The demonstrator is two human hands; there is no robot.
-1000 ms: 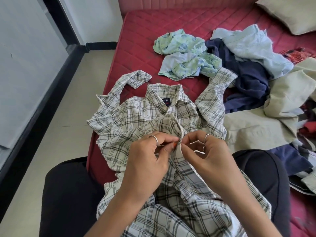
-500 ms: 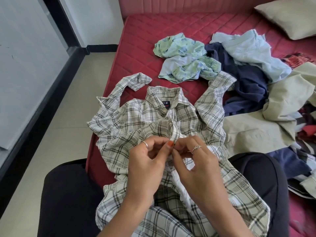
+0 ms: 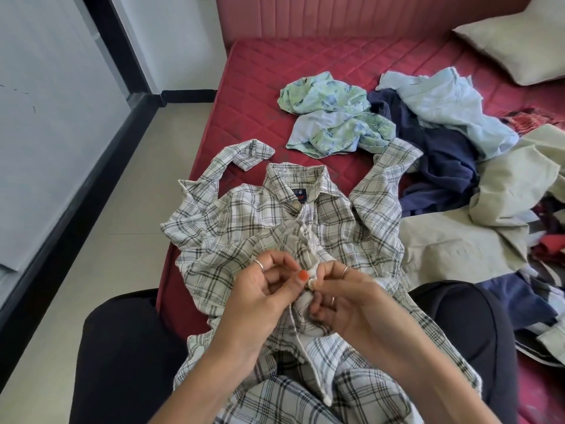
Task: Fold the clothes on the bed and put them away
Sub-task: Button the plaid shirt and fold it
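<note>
A white and grey plaid shirt (image 3: 232,228) lies collar-up on the red mattress (image 3: 250,96), its lower part draped over my lap. My left hand (image 3: 263,295) and my right hand (image 3: 342,301) meet at the shirt's front placket, each pinching the fabric edge between thumb and fingers. The spot between the fingertips is mostly hidden. Both sleeves spread outward toward the far side.
A green-blue floral garment (image 3: 330,117), a light blue shirt (image 3: 443,105), a navy garment (image 3: 440,166) and beige trousers (image 3: 477,228) are heaped on the right. A pillow (image 3: 519,41) sits far right. Tiled floor (image 3: 101,240) and a wall lie left.
Both hands have shifted slightly down the placket and stay pinched together on it. The view has tilted up a little, showing more of the headboard.
</note>
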